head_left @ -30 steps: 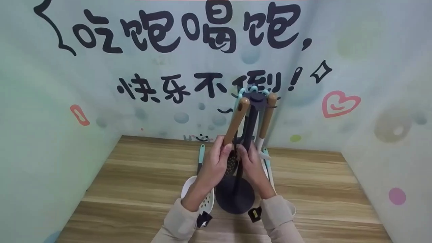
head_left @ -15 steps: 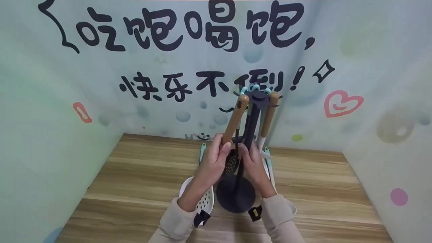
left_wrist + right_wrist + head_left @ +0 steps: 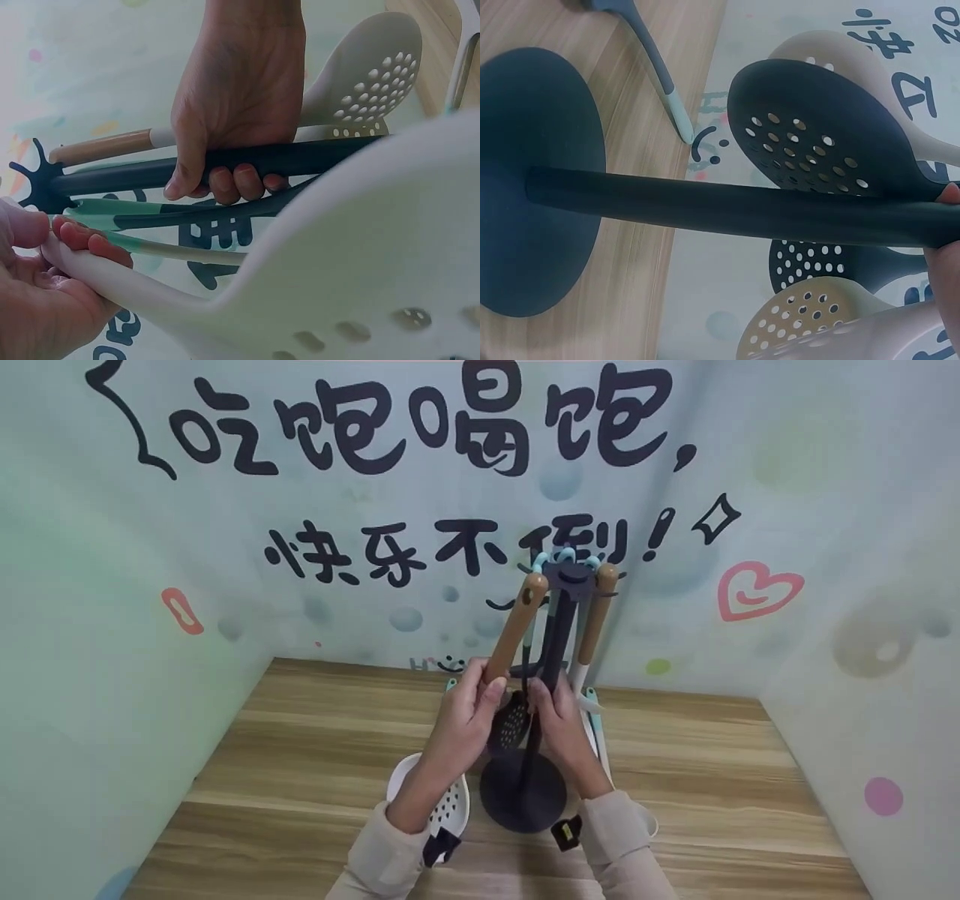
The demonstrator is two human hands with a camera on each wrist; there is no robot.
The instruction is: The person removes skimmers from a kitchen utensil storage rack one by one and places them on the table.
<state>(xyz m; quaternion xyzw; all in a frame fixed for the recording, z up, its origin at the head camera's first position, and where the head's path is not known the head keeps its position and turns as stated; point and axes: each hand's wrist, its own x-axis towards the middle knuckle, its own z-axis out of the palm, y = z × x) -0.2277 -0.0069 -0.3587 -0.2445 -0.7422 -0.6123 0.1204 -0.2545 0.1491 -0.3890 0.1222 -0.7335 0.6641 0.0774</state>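
Note:
My left hand (image 3: 461, 727) grips a slotted skimmer by its wooden handle (image 3: 517, 622), near where the handle meets the white neck. The skimmer's white, perforated head (image 3: 375, 240) hangs below that forearm, partly hidden by it in the head view. With my right hand (image 3: 564, 727) I hold the dark post (image 3: 727, 202) of a utensil stand, whose round base (image 3: 523, 802) is below. Hooks (image 3: 570, 574) at its top carry several utensils, including a black skimmer (image 3: 810, 120) and a wooden-handled one with a white slotted head (image 3: 379, 75). The held skimmer's handle end is beside the hooks.
On the wooden table (image 3: 300, 780), a teal-tipped handle (image 3: 451, 684) shows behind my left hand, and a teal-and-white handle (image 3: 595, 716) lies right of the stand. A dark utensil with a pale teal handle (image 3: 656, 67) lies past the base. Printed cloth walls (image 3: 847, 585) enclose the table.
My left hand has shifted slightly left with the skimmer, so its handle end stands farther from the hooks and its head farther from the base. My right hand keeps its grip on the post.

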